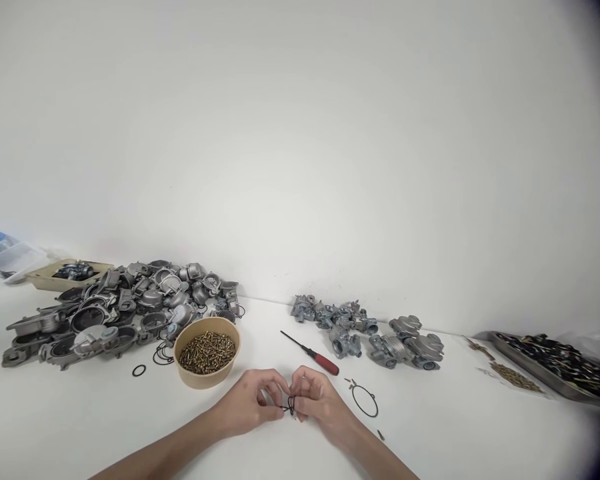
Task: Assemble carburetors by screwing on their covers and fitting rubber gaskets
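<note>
My left hand [253, 402] and my right hand [319, 405] meet low in the middle, over the white table. Between their fingertips is a small black rubber ring [291, 404], looped or twisted; part of it is hidden by the fingers. Both hands are closed in a pinch on it. Just beyond my right hand lies a screwdriver [323, 361] with a red handle. To the right of that hand rest a larger black gasket ring [365, 401] and a few small screws. A bowl [179, 373] full of brass-coloured screws [207, 352] stands behind my left hand.
Grey metal castings [150, 300] are heaped at the left, with loose black rings [139, 371] before them. More carburetor-like bodies [347, 323] sit back right. A metal tray [525, 369] of dark parts and a pile of brass pieces [515, 377] lie far right. A white wall rises behind.
</note>
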A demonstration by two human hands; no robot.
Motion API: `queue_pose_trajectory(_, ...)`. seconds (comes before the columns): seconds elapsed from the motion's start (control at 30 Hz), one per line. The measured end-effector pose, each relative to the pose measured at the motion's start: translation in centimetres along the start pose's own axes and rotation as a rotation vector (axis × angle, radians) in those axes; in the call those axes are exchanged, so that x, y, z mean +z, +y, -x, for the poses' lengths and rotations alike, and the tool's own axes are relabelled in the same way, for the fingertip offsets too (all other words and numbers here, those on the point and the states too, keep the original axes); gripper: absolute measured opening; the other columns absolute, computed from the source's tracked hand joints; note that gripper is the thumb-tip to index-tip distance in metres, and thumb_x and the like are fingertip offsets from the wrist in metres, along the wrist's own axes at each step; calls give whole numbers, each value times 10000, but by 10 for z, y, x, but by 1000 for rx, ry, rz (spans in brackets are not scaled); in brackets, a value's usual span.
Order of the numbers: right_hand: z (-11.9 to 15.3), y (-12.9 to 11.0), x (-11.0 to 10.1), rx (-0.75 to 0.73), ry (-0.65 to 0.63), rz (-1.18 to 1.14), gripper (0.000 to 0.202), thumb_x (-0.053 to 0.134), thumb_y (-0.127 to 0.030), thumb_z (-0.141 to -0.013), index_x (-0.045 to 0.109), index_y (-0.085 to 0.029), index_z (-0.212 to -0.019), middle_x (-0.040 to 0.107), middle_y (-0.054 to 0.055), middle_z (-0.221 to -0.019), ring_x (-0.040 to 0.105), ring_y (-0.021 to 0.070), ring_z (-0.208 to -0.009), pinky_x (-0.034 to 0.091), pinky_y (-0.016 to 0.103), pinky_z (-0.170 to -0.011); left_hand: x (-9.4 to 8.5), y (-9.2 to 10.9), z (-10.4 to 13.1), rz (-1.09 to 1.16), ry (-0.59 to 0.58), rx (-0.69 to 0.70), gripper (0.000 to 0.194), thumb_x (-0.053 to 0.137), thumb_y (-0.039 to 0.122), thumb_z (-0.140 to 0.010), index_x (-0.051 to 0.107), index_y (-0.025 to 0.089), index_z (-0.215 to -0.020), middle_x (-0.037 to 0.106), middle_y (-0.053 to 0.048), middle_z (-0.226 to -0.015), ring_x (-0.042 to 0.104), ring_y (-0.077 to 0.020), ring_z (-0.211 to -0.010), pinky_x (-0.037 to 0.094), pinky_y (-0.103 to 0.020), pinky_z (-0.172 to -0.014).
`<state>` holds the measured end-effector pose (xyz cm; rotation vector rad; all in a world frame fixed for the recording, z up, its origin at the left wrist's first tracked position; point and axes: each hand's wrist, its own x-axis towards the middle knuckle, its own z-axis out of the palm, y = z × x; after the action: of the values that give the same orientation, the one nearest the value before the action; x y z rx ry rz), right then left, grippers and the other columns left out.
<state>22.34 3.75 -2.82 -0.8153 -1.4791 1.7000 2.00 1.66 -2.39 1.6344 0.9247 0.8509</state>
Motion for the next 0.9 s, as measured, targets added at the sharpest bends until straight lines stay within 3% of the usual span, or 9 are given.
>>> queue_pose_trajectory(0.37,1,-1,5,0,49,51,253,777,-215,-639,572,-181,-782,635,-31,-638,536,105,-542,426,232,-523,2,-8,-6,163,4,-49,325,820,229,-623,712,130,-914,724,-55,-788,652,-181,-735,497,-291,-722)
queue_pose_trajectory(0.67,1,4,7,-48,57,203,208,741,-199,-700,556,-188,-797,595,-53,-634,545,98,-519,434,228,-508,12,-5,-4,162,89,-61,257,819,223,-624,699,129,-831,705,-35,-728,653,-176,-701,485,-275,-674)
queue_pose_trajectory(0.9,-1,9,4,-58,62,191,262,783,-272,-698,560,-190,-808,616,-32,-675,574,120,-547,459,247,-510,7,-8,-6,197,87,-25,237,792,176,-638,694,127,-848,695,-39,-766,618,-156,-728,459,-261,-691)
